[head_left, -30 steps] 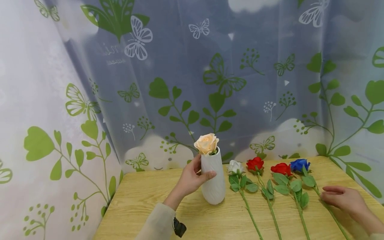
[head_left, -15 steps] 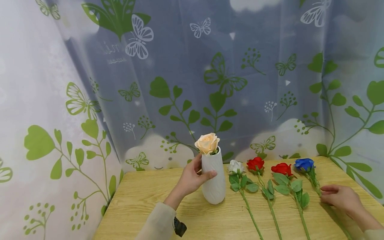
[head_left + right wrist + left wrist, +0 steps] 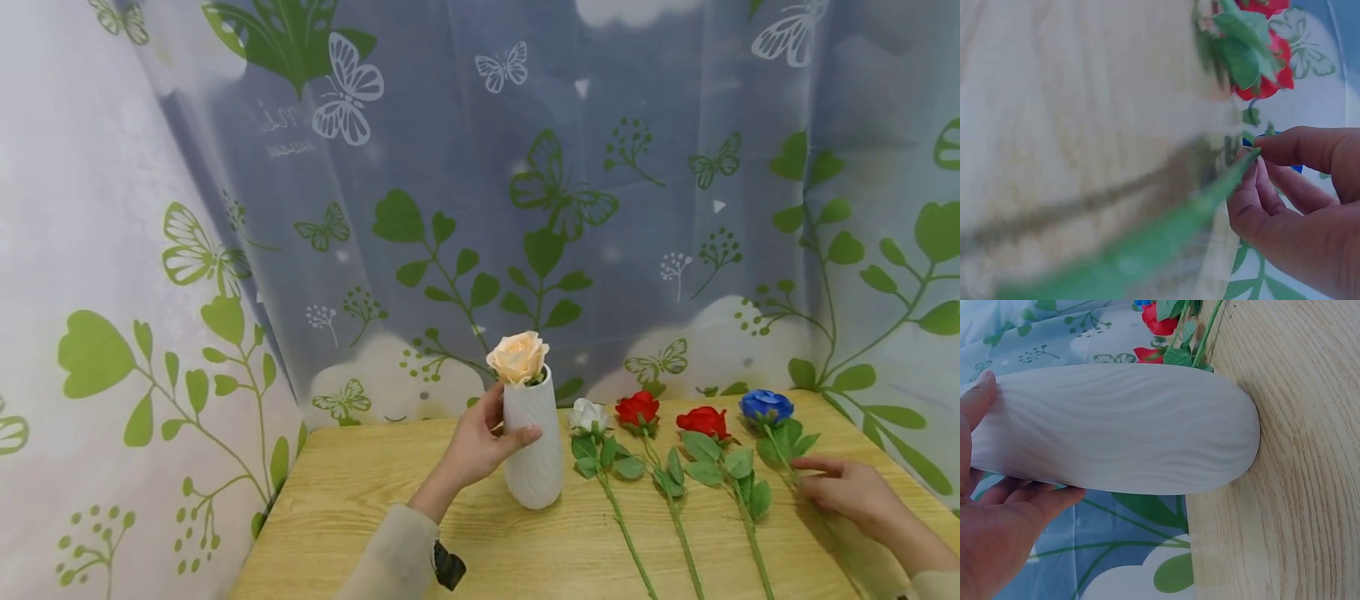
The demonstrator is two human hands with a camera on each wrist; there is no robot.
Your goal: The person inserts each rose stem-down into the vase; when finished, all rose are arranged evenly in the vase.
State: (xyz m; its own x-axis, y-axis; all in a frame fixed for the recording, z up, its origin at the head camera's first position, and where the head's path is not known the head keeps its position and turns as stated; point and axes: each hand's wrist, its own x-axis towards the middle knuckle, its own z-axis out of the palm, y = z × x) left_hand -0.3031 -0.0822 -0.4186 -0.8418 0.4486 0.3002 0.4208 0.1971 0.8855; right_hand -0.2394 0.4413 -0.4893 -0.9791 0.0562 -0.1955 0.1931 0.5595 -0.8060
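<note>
A white vase (image 3: 534, 458) with a wavy relief stands upright on the table, a peach rose (image 3: 517, 358) in its mouth. My left hand (image 3: 480, 442) grips the vase's upper part from the left, thumb (image 3: 980, 397) across the front. At the right, my right hand (image 3: 855, 496) pinches the green stem of a blue rose (image 3: 767, 407) between thumb and fingers. In the right wrist view the stem (image 3: 1166, 240) runs blurred toward the camera from the fingertips, its shadow on the wood beside it. The bloom is mostly hidden behind the hand there.
Between the vase and the right hand lie a white rose (image 3: 589, 415), a red rose (image 3: 638, 410) and another red rose (image 3: 703, 423), stems toward me. A printed curtain (image 3: 450, 125) closes off the back and sides of the wooden table (image 3: 360, 492).
My right hand has taken hold of the blue rose's stem. The bloom has shifted right, turned, and its leaves have swung round. The left hand and vase have stayed put.
</note>
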